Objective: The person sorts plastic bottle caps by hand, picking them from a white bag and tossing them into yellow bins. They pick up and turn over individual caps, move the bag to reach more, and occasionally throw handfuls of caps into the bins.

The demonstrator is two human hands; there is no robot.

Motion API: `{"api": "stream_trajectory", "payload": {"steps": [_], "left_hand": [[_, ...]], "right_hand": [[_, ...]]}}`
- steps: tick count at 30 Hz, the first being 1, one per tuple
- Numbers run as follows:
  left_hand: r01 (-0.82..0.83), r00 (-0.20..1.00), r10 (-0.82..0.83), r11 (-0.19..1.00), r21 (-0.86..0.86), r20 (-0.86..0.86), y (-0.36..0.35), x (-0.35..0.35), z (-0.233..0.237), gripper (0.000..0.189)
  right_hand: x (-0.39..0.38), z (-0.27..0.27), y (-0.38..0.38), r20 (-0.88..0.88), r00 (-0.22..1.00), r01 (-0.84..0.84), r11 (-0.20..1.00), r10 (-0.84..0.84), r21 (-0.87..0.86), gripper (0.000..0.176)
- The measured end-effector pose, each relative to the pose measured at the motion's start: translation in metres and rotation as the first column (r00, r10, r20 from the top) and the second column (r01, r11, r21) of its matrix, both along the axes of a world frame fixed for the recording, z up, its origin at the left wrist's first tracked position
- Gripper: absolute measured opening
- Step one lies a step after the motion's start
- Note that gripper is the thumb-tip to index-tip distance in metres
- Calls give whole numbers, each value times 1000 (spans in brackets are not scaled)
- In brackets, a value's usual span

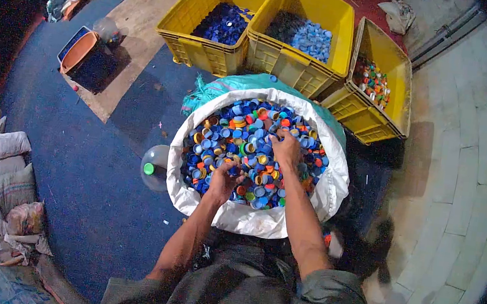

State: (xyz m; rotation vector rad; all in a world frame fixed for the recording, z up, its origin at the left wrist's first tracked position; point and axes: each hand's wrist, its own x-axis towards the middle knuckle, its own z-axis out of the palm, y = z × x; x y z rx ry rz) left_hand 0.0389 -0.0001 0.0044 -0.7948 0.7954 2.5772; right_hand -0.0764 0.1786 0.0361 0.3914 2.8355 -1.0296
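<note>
A large white sack (226,215) with a rolled rim stands open in front of me, full of loose bottle caps (250,147), mostly blue with some orange, yellow and green. My left hand (224,181) is over the near left part of the caps, palm up, fingers curled around dark blue caps. Farther in and to the right, my right hand (285,149) reaches down at the caps, thumb and fingers bent together; what its fingertips hold, if anything, is too small to make out.
Three yellow crates (207,53) with sorted caps stand beyond the sack. A clear round container with a green cap (149,169) sits left of it. An orange tub (78,53) is at the far left, stacked bags (8,184) at the left edge, a wall (451,147) at right.
</note>
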Motion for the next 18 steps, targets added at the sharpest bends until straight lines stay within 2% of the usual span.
{"api": "stream_trajectory", "payload": {"steps": [3, 4, 7, 8, 11, 14, 17, 18], "left_hand": [[34, 999, -38, 982, -188, -20, 5, 0, -4, 19], [5, 998, -3, 999, -34, 55, 4, -5, -7, 20], [60, 998, -62, 993, -105, -19, 3, -9, -9, 32], [53, 999, -54, 994, -97, -9, 5, -11, -10, 34], [26, 999, -24, 998, -64, 28, 12, -20, -1, 39], [-1, 998, 1, 1000, 9, 59, 16, -21, 14, 39], [-19, 999, 15, 994, 104, 38, 15, -20, 8, 34], [-35, 999, 31, 991, 128, 31, 16, -19, 6, 31]], "right_hand": [[-3, -22, 0, -44, 998, 43, 998, -41, 43, 26], [-2, -29, 0, -143, 988, 59, 998, -62, -23, 25], [5, -26, -1, -299, 954, -53, 979, -8, -197, 25], [12, -22, -4, -249, 969, -48, 986, 6, -162, 27], [30, -19, -14, -55, 994, -110, 878, 96, -465, 26], [46, -12, -25, 102, 980, -91, 843, 170, -531, 28], [58, -17, -27, 279, 948, 117, 648, 153, -753, 28], [62, -15, -28, 262, 951, 158, 471, 164, -868, 28]]}}
